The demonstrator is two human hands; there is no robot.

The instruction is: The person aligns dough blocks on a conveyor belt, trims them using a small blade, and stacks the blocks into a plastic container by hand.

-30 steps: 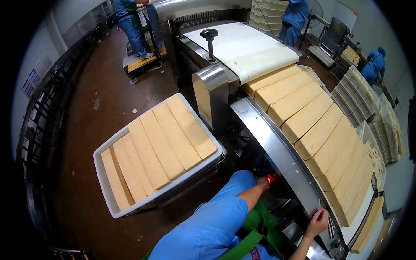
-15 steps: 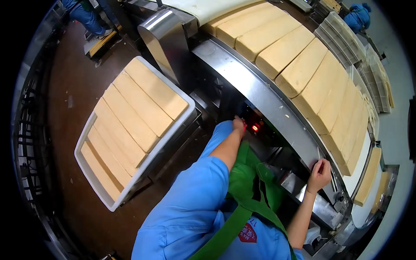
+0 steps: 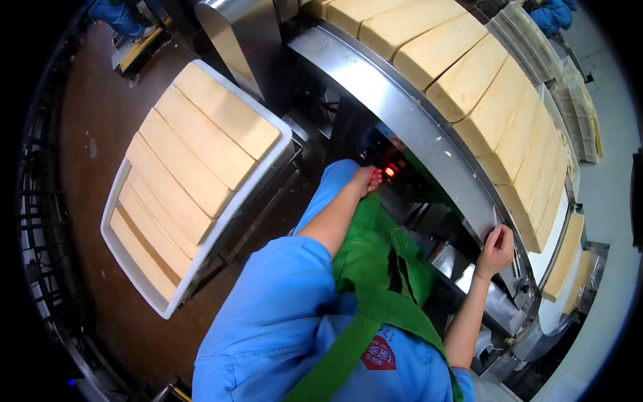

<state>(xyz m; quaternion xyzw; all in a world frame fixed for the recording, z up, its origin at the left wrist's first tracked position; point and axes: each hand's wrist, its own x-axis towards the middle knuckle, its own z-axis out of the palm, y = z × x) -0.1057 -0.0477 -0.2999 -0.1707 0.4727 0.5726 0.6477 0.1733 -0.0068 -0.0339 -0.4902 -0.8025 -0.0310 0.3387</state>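
Left hand: your left hand (image 3: 366, 180) has its fingers curled in, just beside the red light; I cannot tell whether they hold or touch anything.
Right hand: your right hand (image 3: 495, 252) has thumb and fingers drawn narrow at the metal rail, just beside a thin sliver (image 3: 495, 215); I cannot tell whether you grip it.
Red light: the red light (image 3: 390, 171) glows just to the right of your left hand.
Rail: the metal rail (image 3: 395, 100) curves from beyond your left hand round to your right hand.
Row: tan blocks (image 3: 462, 84) lie side by side past the rail, the closest just beyond your right hand.
Strip: one tan strip (image 3: 564, 256) lies to the right of your right hand.
Tray: the white tray (image 3: 284, 139) sits left of your left hand, apart from it, holding tan slabs (image 3: 194, 154) side by side.
Apron: your green apron (image 3: 365, 248) shows between your forearms.
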